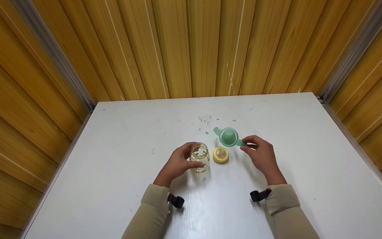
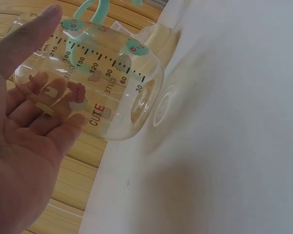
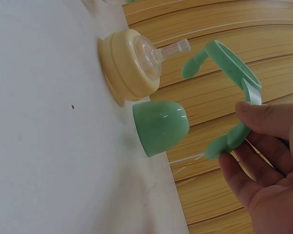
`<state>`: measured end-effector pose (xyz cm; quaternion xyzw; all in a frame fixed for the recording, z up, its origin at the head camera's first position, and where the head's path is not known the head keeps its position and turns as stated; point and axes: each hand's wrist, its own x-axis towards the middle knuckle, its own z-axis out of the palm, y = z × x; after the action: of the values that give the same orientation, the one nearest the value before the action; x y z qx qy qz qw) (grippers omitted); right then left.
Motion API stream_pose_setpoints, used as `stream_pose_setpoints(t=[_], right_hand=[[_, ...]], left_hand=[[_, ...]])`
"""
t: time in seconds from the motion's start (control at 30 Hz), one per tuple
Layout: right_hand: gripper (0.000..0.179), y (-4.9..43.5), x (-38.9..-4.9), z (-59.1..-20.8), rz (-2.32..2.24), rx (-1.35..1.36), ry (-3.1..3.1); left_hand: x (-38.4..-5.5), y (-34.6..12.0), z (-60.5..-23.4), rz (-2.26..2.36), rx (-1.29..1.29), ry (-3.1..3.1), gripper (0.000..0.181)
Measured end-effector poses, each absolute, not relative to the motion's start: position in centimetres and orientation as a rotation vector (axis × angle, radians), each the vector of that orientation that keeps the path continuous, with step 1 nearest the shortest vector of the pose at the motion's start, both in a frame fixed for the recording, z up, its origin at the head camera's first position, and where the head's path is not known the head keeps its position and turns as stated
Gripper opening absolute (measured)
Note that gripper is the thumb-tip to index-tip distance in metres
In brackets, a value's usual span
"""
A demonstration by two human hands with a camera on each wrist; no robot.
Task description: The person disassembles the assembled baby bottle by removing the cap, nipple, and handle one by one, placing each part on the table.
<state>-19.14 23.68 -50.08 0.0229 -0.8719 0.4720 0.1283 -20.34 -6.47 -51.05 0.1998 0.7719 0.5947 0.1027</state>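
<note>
My left hand (image 1: pixel 177 163) grips a clear, yellowish baby bottle (image 2: pixel 95 78) with its thumb on one side and fingers round the other. The bottle has no top on it, and its base is just over the table. Between thumb and fingers, my right hand (image 1: pixel 262 153) pinches one side of a green two-handled bottle ring (image 3: pixel 234 66), held up in the air. In the head view the green domed cap (image 3: pixel 161 126) shows through that ring; the cap stands on the table. Beside it sits a cream collar (image 3: pixel 122 63) with a clear nipple (image 3: pixel 151 56) pointing up.
The white table (image 1: pixel 128 132) has small dark marks (image 1: pixel 206 119) beyond the cap. Wood-patterned panels (image 1: pixel 177 49) rise behind it and at both sides. Black wrist cameras (image 1: pixel 176 201) sit at both cuffs, low over the table.
</note>
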Motion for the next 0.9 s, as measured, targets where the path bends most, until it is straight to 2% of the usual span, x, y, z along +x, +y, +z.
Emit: stream_pose_setpoints(t=[0.9], right_hand=[[0.025, 23.2, -20.7, -52.0, 1.376, -0.066, -2.631]], left_hand=[[-20.9, -6.1, -51.6, 1.748, 0.418, 2.342, 0.074]])
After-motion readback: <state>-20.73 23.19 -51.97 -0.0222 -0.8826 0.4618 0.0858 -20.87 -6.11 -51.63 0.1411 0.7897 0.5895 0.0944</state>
